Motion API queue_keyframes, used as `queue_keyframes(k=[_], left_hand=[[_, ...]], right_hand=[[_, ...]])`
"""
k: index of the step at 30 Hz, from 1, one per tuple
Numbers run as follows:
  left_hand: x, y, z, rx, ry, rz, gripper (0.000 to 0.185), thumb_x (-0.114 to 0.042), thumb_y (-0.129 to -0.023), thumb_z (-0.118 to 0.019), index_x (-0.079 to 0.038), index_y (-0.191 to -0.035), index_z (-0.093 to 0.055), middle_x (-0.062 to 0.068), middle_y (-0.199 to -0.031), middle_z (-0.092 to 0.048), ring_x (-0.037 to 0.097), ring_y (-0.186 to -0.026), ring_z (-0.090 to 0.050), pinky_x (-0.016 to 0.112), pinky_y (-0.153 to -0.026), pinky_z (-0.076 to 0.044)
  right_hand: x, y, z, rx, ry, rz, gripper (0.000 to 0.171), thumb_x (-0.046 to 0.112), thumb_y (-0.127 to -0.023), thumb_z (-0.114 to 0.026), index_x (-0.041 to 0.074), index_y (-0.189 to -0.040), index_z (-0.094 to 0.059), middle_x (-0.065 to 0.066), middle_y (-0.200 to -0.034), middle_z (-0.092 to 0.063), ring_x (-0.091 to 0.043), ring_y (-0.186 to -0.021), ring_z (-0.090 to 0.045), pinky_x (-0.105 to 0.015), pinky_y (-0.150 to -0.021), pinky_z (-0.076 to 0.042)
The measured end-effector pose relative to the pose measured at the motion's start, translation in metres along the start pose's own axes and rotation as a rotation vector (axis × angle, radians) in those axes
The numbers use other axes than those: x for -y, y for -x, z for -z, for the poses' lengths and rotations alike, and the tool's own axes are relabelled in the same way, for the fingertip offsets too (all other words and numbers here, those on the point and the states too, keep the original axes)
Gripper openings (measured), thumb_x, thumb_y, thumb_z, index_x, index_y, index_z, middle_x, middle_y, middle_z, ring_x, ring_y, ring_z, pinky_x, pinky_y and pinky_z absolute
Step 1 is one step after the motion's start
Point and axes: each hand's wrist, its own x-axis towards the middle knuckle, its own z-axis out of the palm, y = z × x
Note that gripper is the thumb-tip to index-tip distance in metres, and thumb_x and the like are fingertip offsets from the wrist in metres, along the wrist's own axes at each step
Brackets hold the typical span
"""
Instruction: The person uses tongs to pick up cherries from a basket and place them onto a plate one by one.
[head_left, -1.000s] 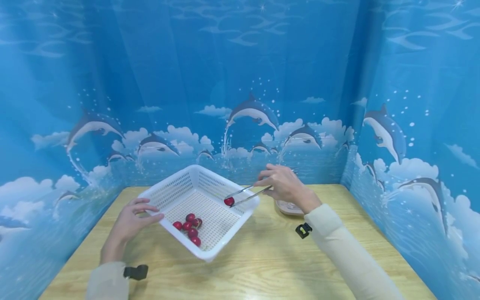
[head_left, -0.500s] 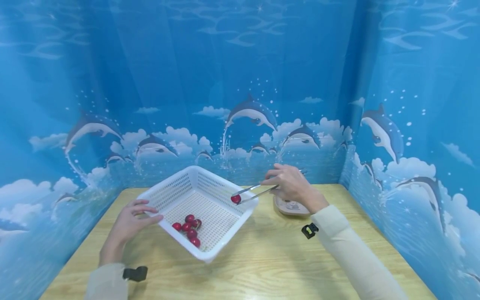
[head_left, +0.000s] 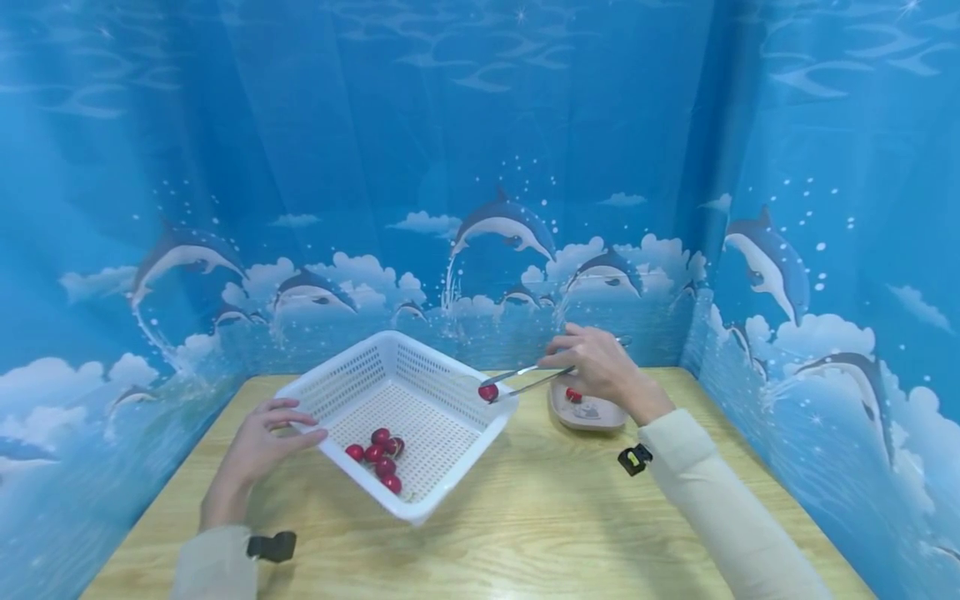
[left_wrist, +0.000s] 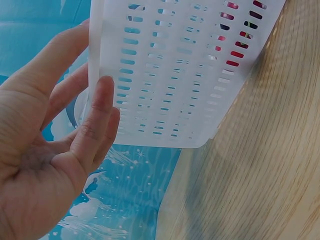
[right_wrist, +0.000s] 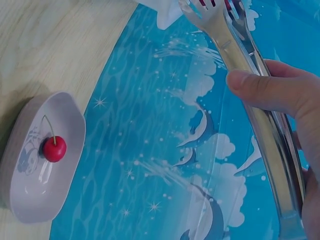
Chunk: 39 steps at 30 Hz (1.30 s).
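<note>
A white perforated basket (head_left: 397, 417) stands tilted on the wooden table, its left edge lifted by my left hand (head_left: 258, 442), whose fingers and thumb hold the rim (left_wrist: 95, 75). Several red cherries (head_left: 378, 457) lie at its low side. My right hand (head_left: 600, 367) grips metal tongs (head_left: 525, 382) that pinch one cherry (head_left: 488, 392) over the basket's right rim. In the right wrist view the tongs (right_wrist: 255, 85) run up past my thumb. A small pinkish dish (head_left: 588, 412) beside that hand holds one cherry (right_wrist: 54, 148).
The wooden table (head_left: 525, 517) is closed in by blue dolphin-print curtains at the back and on both sides. The dish sits near the back right, close to the curtain. Bare wood stretches in front of the basket.
My right hand has carried the tongs and the pinched cherry to the right, from inside the basket to over its right rim. The left hand and basket have stayed put.
</note>
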Motion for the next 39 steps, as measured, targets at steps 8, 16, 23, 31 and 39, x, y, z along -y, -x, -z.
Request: queue_keyframes(k=[8, 16, 23, 31, 39], left_hand=[[0.000, 0.001, -0.001, -0.002, 0.017, 0.000, 0.054, -0.036, -0.086, -0.085, 0.006, -0.116, -0.072, 0.029, -0.159, -0.035, 0.051, -0.138, -0.041, 0.067, -0.109, -0.043], [-0.001, 0.001, 0.000, -0.003, 0.012, -0.010, 0.053, -0.035, -0.086, -0.085, 0.007, -0.116, -0.072, 0.030, -0.159, -0.034, 0.053, -0.138, -0.040, 0.069, -0.109, -0.041], [-0.003, 0.002, -0.002, -0.006, 0.022, -0.018, 0.052, -0.033, -0.085, -0.085, 0.007, -0.115, -0.072, 0.030, -0.158, -0.035, 0.052, -0.135, -0.044, 0.066, -0.107, -0.045], [-0.004, 0.003, 0.000, 0.002, 0.017, -0.015, 0.053, -0.035, -0.086, -0.084, 0.007, -0.116, -0.072, 0.031, -0.158, -0.034, 0.052, -0.134, -0.044, 0.067, -0.106, -0.046], [-0.002, 0.003, -0.001, -0.005, 0.015, -0.004, 0.053, -0.035, -0.086, -0.085, 0.006, -0.116, -0.072, 0.030, -0.159, -0.034, 0.051, -0.134, -0.046, 0.065, -0.106, -0.047]], right_hand=[[-0.009, 0.012, 0.003, 0.007, 0.017, -0.032, 0.037, 0.006, -0.076, -0.088, 0.023, -0.109, -0.082, 0.000, -0.107, -0.079, -0.019, -0.091, -0.064, -0.028, -0.065, -0.053], [-0.021, 0.022, 0.007, -0.030, 0.018, -0.032, 0.035, 0.011, -0.073, -0.092, 0.021, -0.105, -0.083, -0.001, -0.104, -0.079, -0.018, -0.084, -0.063, -0.024, -0.059, -0.047], [-0.030, 0.032, 0.008, -0.056, 0.045, -0.038, 0.036, 0.010, -0.070, -0.094, 0.021, -0.103, -0.083, 0.000, -0.101, -0.079, -0.016, -0.079, -0.059, -0.023, -0.056, -0.043], [-0.040, 0.043, 0.008, -0.014, 0.061, -0.085, 0.035, 0.012, -0.071, -0.094, 0.021, -0.103, -0.083, -0.001, -0.101, -0.079, -0.018, -0.080, -0.060, -0.027, -0.057, -0.047], [-0.050, 0.059, 0.008, 0.050, 0.105, -0.141, 0.035, 0.016, -0.071, -0.094, 0.021, -0.104, -0.083, -0.002, -0.101, -0.078, -0.020, -0.081, -0.061, -0.029, -0.056, -0.048]])
